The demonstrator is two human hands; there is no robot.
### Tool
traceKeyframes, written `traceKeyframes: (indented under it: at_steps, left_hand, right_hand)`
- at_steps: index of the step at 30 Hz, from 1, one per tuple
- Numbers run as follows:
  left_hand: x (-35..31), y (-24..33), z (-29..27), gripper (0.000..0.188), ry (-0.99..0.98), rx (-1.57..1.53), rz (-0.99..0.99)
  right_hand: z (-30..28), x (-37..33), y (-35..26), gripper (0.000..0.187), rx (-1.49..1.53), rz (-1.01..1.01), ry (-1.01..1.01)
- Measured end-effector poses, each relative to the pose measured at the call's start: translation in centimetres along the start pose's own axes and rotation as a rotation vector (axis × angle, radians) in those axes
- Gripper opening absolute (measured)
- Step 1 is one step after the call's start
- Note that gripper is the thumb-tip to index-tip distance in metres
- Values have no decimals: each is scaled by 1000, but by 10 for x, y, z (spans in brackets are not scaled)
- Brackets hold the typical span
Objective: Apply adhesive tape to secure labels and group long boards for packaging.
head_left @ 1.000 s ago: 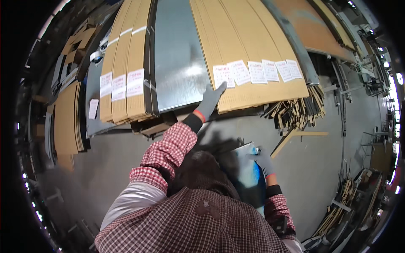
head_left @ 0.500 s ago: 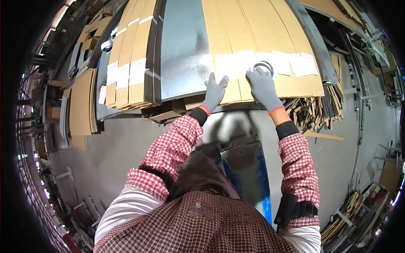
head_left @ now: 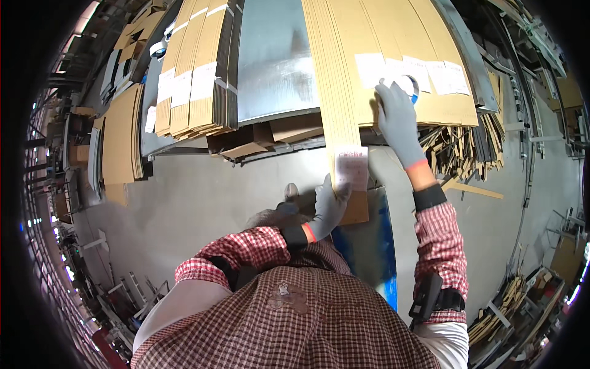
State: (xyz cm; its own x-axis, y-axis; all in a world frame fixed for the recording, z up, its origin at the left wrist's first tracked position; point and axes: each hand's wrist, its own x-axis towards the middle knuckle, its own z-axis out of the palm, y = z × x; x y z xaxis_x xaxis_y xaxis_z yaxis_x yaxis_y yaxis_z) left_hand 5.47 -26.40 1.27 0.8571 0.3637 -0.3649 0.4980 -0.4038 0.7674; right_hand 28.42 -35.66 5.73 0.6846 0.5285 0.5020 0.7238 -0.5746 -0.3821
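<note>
A folded cardboard bundle [head_left: 337,117], long and narrow, juts over the table's near edge toward me. My left hand [head_left: 330,206], in a grey glove, is closed on its near end beside a white paper label [head_left: 351,166]. My right hand [head_left: 398,117], gloved the same way, lies over the neighbouring cardboard pieces [head_left: 424,37]. A roll of tape [head_left: 414,89] is in its curled fingers, partly hidden behind them. Several white labels [head_left: 430,75] lie in a row on those pieces.
On the left of the table stands another labelled cardboard stack [head_left: 190,74], beside a bare metal surface [head_left: 273,55]. Cardboard offcuts [head_left: 467,147] bristle below the right edge. A dark, blue-edged panel [head_left: 375,246] is close in front of my body.
My left hand has drawn the narrow cardboard bundle toward my body, with its label, past the table edge. My right hand has shifted slightly right and away with the tape roll.
</note>
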Motion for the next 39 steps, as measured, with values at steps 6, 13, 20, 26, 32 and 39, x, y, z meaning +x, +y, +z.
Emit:
traceKeyframes:
  at_steps: [6,13,20,26,32,39]
  left_hand:
    - [5,-25,-7,31,2,-364,79]
    - [-31,81,-138,27,-537,-763,369]
    - [31,3,-158,50,-568,-476,-170]
    - [128,-78,-9,34,-676,-37,332]
    - [139,-105,-12,33,-693,211,378]
    - [106,-130,-76,18,-743,-477,74]
  right_hand:
    - [-52,-86,-49,28,166,237,-174]
    - [-106,-57,-132,42,839,-175,-738]
    - [-91,-36,-46,24,650,418,-876]
    - [61,-126,39,22,552,123,-734]
    - [30,-93,-59,39,333,894,-164]
    - [31,-126,-145,93,-403,544,-416]
